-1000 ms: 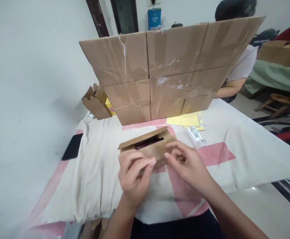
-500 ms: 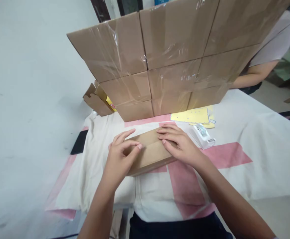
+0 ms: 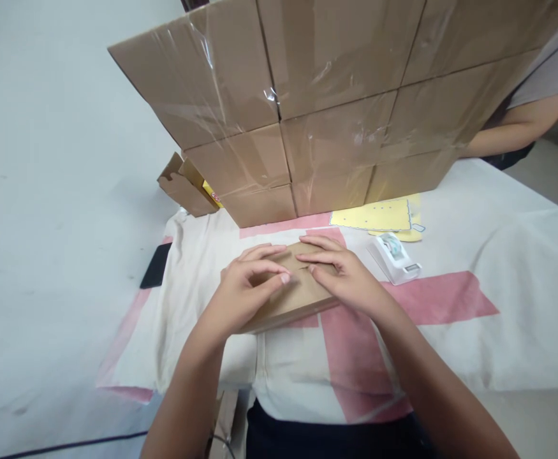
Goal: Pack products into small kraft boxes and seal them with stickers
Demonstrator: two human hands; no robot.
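A small brown cardboard box [image 3: 293, 298] lies flat on the cloth-covered table in front of me, its top flaps closed along a seam. Over its left half, my left hand [image 3: 252, 284] is open, with fingers stretched toward the seam and the thumb apart from them. My right hand [image 3: 333, 268] rests on the right half, fingers spread on the top near the seam and thumb close to it. Neither hand wraps round the box. To the right of my right hand stands a white tape dispenser [image 3: 396, 260] with a roll of tape in it.
A wall of stacked, taped cardboard boxes [image 3: 336, 102] rises behind the work area. Yellow sheets [image 3: 374, 217] lie at its foot. An opened carton [image 3: 190, 191] stands back left, and a black flat object [image 3: 156, 266] lies at the left edge. Another person's arm [image 3: 518, 135] shows at right.
My left hand has moved right and inward over the box top, its fingers now nearer my right hand. The right hand stays on the box. The view has shifted slightly.
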